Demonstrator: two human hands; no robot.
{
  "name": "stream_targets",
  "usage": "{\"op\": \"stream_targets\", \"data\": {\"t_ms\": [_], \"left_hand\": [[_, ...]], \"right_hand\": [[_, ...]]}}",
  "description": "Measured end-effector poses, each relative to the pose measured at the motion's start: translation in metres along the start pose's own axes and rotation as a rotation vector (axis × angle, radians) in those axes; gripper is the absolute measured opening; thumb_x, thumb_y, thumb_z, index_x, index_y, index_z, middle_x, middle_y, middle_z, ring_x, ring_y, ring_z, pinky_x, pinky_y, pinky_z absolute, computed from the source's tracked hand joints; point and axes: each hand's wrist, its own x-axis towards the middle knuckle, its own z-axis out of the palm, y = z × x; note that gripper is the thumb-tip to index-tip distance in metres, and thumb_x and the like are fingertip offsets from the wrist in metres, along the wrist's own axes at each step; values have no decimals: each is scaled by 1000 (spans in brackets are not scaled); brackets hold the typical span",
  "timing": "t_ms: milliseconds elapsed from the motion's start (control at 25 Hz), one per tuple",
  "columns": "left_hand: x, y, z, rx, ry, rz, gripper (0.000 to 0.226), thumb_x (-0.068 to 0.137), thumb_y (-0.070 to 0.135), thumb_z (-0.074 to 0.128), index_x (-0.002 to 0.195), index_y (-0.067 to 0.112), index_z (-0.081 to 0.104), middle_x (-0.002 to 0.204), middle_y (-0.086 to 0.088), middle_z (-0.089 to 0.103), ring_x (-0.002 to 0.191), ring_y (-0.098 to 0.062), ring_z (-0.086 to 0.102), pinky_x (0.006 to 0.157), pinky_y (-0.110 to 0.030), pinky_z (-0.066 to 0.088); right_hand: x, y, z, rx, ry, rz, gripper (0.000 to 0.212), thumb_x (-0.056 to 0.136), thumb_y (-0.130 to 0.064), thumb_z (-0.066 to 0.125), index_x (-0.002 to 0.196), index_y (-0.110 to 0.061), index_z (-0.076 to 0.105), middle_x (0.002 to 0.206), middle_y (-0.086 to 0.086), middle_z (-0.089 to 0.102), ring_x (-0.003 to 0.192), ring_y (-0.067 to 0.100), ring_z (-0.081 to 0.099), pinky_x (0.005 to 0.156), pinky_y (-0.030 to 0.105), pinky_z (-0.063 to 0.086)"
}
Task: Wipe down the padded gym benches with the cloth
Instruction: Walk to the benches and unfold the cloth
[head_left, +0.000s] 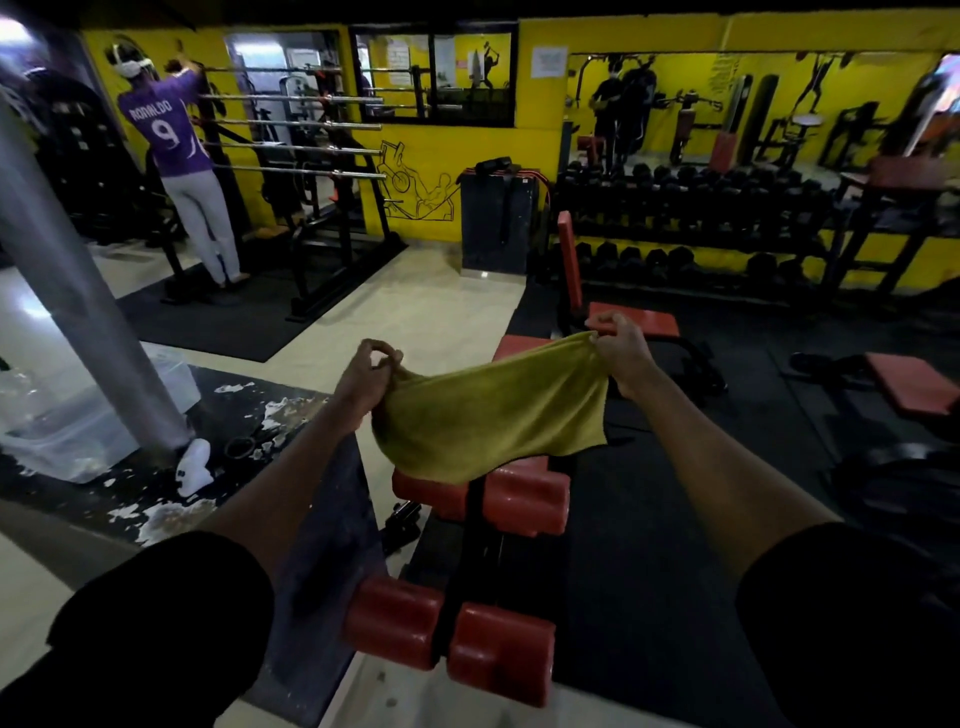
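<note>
Two hands stretch a yellow cloth over the red bench.
The left hand (366, 371) pinches one top corner of the cloth (493, 410) between thumb and curled fingers, and the right hand (621, 348) pinches the other. The cloth hangs spread in the air above the bench (524, 345), not yet laid on the padding. Either thin pinch could slip, dropping the cloth onto the floor mat (649, 519), or its loose lower edge could snag on the foot rollers (524, 499) just beneath.
</note>
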Motion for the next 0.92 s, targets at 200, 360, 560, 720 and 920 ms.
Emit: {"op": "stream_targets", "data": {"t_ms": [200, 360, 560, 720, 920], "left_hand": [[16, -12, -34, 95, -693, -201, 73, 77, -10, 75, 137, 26, 56, 103, -11, 65, 98, -25, 61, 86, -35, 51], [33, -13, -37, 597, -403, -2, 32, 89, 6, 71, 104, 33, 69, 105, -5, 64, 101, -31, 60, 80, -46, 56], [29, 3, -15, -154, 74, 3, 5, 95, 24, 68, 95, 20, 70, 93, -10, 71, 84, -23, 62, 69, -34, 53], [34, 29, -11, -365, -187, 36, 32, 90, -11, 60, 116, 8, 62, 96, -8, 68, 90, -18, 64, 76, -24, 59], [49, 20, -23, 363, -9, 320, 20, 84, 33, 78, 89, 15, 73, 86, -13, 71, 80, -22, 64, 78, -44, 57]], "right_hand": [[4, 0, -7, 317, -69, 160, 31, 95, 6, 47, 91, -15, 70, 102, 17, 68, 80, 21, 65, 66, 31, 59], [0, 4, -24, 543, -373, 161, 33, 95, 7, 60, 125, -6, 59, 113, 15, 66, 101, 22, 67, 74, 24, 59], [8, 24, -13, -12, -70, -119, 18, 95, -10, 66, 111, -16, 73, 110, 3, 71, 101, 17, 68, 87, 30, 57], [7, 17, -5, 115, -76, -57, 20, 101, -12, 56, 101, -21, 73, 107, 5, 69, 95, 16, 63, 80, 27, 53], [8, 23, -21, 228, -212, -6, 31, 92, -11, 73, 122, -7, 66, 111, 14, 68, 92, 18, 66, 79, 29, 58]]}}
